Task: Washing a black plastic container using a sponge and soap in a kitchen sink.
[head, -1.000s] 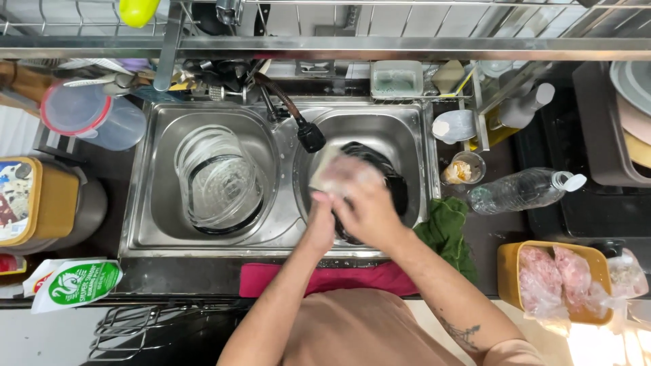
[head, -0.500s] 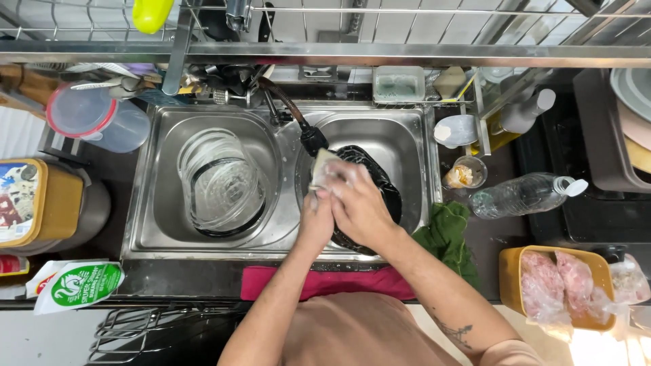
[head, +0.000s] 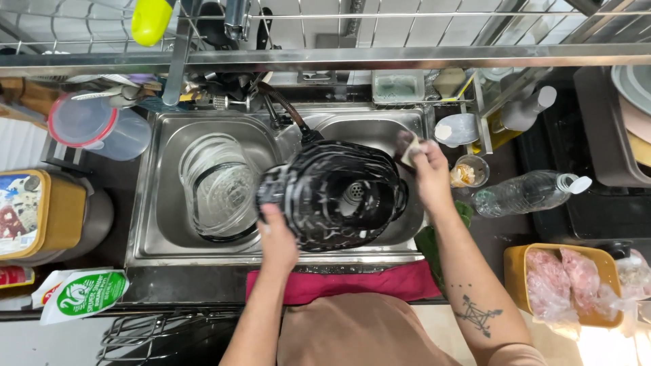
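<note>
Left hand [head: 277, 238] gripping black pan [head: 336, 194]

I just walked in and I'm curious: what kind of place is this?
Most likely a home kitchen: a double steel sink, a dish rack overhead, and the left hand and right hand washing a soapy black ring-shaped part.

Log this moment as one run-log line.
left hand: grips rim of soapy black pot | right hand: holds sponge at pot's far rim | pot: tilted over right sink basin | left basin: glass dishes
</note>
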